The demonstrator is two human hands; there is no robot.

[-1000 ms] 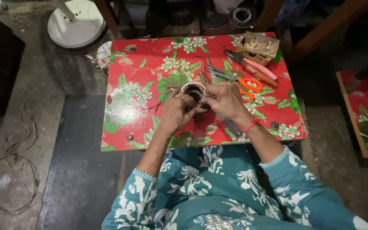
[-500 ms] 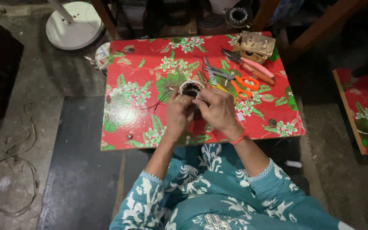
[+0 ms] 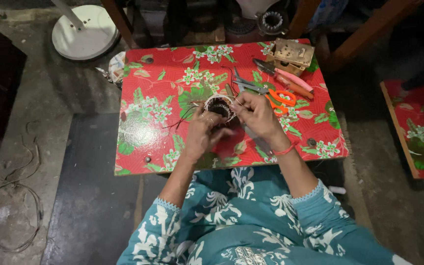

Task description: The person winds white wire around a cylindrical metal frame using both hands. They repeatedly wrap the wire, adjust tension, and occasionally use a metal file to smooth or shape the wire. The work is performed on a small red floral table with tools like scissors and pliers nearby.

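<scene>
Reaching forward from teal floral sleeves, both forearms converge over the middle of a small table [image 3: 143, 142] covered in red floral oilcloth. The left hand [image 3: 203, 133] is curled around the near-left side of a ring-shaped wire coil [image 3: 220, 105], fingers bent and closed against it, a ring showing on one finger. The right hand [image 3: 257, 115], with a red thread bracelet [image 3: 285, 148] at the wrist, closes on the coil's right side, fingertips pinched together at its rim; whether they pinch a strand of wire or the coil body itself cannot be told. The coil is held between the two hands just above the tabletop, its dark hollow centre facing up. Thin dark wire ends [image 3: 180, 120] trail left of the grip across the cloth.

Beyond the grip, up and to the right, lie orange-handled scissors [image 3: 281, 97], grey pliers [image 3: 246, 84] and a pink-handled tool [image 3: 290, 82], close together. Farther in the same direction, at the table's far right corner, stands a small open box [image 3: 293, 54] of cardboard colour; its contents cannot be made out.

Left of the grip the cloth runs bare to the table's left edge. The near edge lies just under the wrists, against the person's lap. Off the table, far up-left of the grip, a white round base [image 3: 87, 34] sits on the floor; loose wire [image 3: 11, 211] loops on the floor far to the left.
</scene>
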